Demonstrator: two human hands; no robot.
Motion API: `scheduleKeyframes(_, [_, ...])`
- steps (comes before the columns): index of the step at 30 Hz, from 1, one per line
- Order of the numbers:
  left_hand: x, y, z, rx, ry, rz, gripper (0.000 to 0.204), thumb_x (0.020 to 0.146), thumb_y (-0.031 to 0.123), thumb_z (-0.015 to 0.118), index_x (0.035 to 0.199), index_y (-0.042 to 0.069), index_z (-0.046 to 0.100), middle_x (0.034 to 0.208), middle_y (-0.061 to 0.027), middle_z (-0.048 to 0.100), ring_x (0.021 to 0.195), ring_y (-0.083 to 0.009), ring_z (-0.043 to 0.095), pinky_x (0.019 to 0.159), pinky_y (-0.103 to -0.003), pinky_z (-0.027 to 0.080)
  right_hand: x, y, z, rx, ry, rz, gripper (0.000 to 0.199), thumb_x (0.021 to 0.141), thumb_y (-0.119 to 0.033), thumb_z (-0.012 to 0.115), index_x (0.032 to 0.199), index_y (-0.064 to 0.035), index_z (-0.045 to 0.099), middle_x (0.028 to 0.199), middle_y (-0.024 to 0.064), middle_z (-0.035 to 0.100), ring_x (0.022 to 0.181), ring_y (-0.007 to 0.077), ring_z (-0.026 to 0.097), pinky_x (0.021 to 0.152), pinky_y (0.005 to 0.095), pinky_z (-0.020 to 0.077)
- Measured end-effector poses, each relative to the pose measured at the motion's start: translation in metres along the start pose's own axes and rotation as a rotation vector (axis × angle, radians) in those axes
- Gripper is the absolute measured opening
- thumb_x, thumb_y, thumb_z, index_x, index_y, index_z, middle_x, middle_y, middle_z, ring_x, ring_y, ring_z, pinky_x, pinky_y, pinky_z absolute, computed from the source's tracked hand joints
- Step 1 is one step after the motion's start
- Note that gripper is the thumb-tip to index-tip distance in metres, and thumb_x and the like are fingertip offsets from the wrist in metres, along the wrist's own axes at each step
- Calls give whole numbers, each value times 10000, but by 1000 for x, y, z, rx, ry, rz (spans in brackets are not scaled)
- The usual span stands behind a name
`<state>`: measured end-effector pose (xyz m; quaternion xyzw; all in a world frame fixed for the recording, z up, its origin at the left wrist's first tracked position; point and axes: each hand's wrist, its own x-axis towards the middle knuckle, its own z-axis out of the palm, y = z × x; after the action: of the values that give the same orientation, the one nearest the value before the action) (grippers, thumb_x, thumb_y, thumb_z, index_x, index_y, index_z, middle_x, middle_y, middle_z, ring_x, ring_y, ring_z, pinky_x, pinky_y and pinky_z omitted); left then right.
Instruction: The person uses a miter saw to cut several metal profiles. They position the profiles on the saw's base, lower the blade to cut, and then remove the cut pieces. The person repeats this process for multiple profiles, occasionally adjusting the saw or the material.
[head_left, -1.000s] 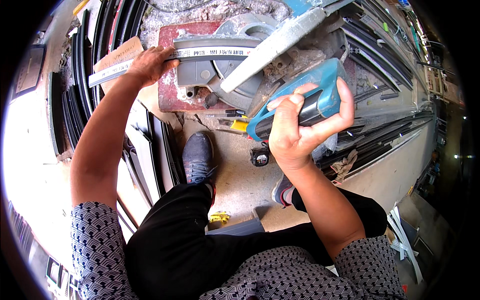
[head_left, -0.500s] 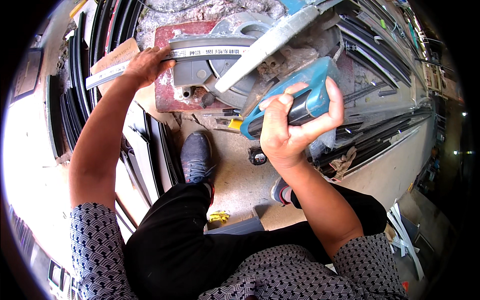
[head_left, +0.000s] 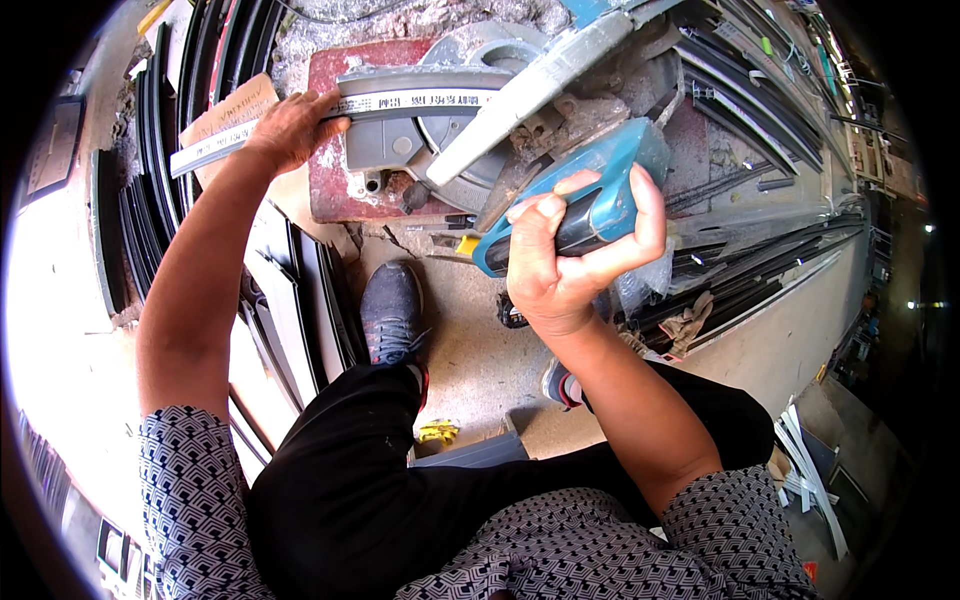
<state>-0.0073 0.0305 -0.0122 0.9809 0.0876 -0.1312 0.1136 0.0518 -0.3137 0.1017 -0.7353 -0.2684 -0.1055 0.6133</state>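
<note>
A miter saw [head_left: 545, 105] with a grey base stands on a red board [head_left: 330, 195] in front of me. Across its base and against the fence lies a long metal profile [head_left: 215, 150] with a printed white film. My left hand [head_left: 293, 132] grips this profile just left of the saw, thumb toward the base. My right hand [head_left: 565, 245] is wrapped round the saw's teal and black handle [head_left: 600, 190], with one finger lifted along its far side. The blade guard [head_left: 530, 95] slants over the profile's right end. The blade itself is mostly hidden.
Dark profiles [head_left: 150, 170] lean in bundles at the left, with more strips [head_left: 750, 110] at the far right. A tape measure [head_left: 512, 310] lies on the floor by my right forearm. A glove [head_left: 687, 328] rests on strips at right. My shoe [head_left: 393, 310] stands between.
My right hand and the saw handle have shifted slightly left, and the saw's guard has shifted a little too. My left hand stays on the profile in nearly the same place.
</note>
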Motion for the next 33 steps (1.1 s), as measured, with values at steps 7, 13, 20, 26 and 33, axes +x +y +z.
scheduleKeyframes(7, [1,-1,2,3,18,3,671,1019,663,442,1426,139,540,1276,-159,636,1247,-388,585,1066,-512,466,-8,2,2,-22,-28,-43,726,853,73,603,1469,5,224,1153,173,475,939,193,518,835,350,506])
scheduleKeyframes(13, [0,1,0,-8,11,-6,675,1018,663,448,1445,148,532,1285,-164,636,1257,-389,585,1075,-518,462,-8,3,3,-22,-27,-57,728,855,78,602,1471,2,223,1162,180,473,938,192,520,828,345,509])
scheduleKeyframes(20, [0,-1,5,8,60,6,583,1036,599,504,1454,193,529,1211,-156,655,1232,-374,608,1050,-524,486,23,-15,-4,76,14,55,727,867,67,561,1494,-16,204,1190,180,432,924,183,529,771,313,523])
scheduleKeyframes(26, [-1,2,1,-34,41,-6,574,1033,599,501,1391,152,548,1244,-162,641,1237,-396,591,1042,-526,480,83,-49,-23,172,-1,191,619,947,44,531,1470,-92,228,1099,166,526,679,144,574,602,294,566])
scheduleKeyframes(33, [-2,3,1,-58,7,-7,582,1044,578,507,1451,163,517,1227,-177,651,1235,-396,601,1056,-522,475,169,-55,-62,138,-50,267,571,967,-97,633,1417,-21,290,957,153,595,644,272,675,642,430,595])
